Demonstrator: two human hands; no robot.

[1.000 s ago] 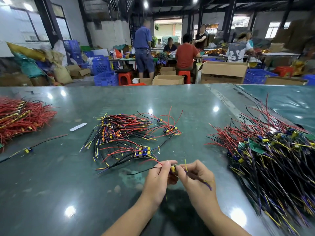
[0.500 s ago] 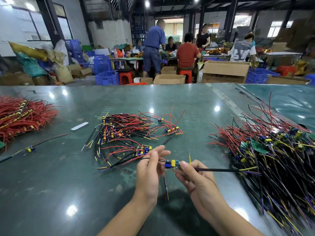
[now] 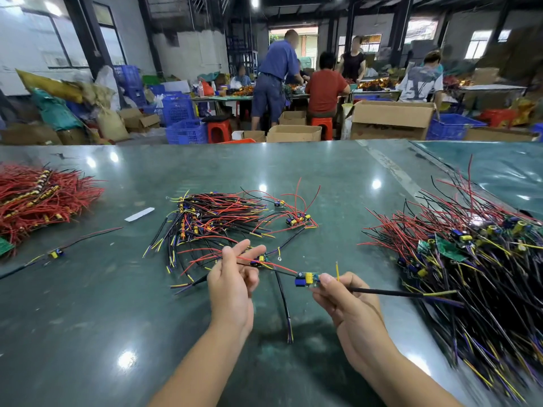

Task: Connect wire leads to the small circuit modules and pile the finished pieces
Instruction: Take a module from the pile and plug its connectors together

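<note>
Right hand pinches the module at its near edge, thumb and fingertips closed on the little board, holding it up off the table so both ends stay free. A black lead runs out to the right from that grip toward the big heap, and a short yellow wire stands upright just above the fingers. Left hand is raised beside it, fingers spread and fairly straight, with a thin red wire passing between them toward the module; whether it actually nips that wire I cannot tell. My read: the left is drawing the red lead taut and clear while the right steadies the board, ready to lay the piece down.

Counting now: two hands, one module in hand. Three piles on the table, namely a red bundle far left, a middle pile of what look like finished pieces just beyond the hands, and the heap on the right. One stray module lies alone on the left, and a cluster sits just right of the middle pile. One white strip lies near the middle pile.
</note>
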